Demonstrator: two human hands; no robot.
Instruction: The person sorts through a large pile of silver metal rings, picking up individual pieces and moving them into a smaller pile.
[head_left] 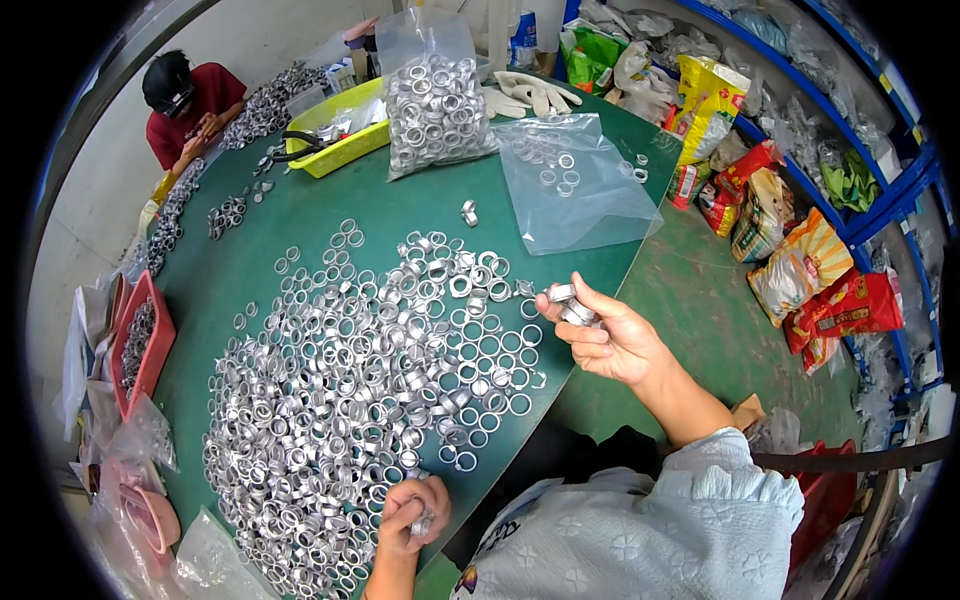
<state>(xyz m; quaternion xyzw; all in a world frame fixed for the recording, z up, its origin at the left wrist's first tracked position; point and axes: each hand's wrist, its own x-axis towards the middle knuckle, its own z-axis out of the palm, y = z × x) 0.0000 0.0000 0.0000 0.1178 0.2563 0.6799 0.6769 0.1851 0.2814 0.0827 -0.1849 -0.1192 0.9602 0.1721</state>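
Observation:
A broad heap of silver-grey metal rings [310, 430] covers much of the green table [420, 200] in front of me. My right hand [622, 345] is raised over the table's right edge, its fingers closed around a few metal rings [577, 312]; one of them is pinched at the fingertips. Beside the lower right of the heap, my left hand [410, 512] is curled closed. Grey metal shows between its fingers and looks like rings, partly hidden by the hand. Several rings lie flat in a loose layer between my two hands.
A clear bag full of rings [437, 120] stands at the back, beside a yellow-green basket [350, 150]. A flat plastic bag [575, 215] lies to its right, near white gloves [537, 92]. Red bins [150, 365] line the left edge. Another person [200, 110] works at far left.

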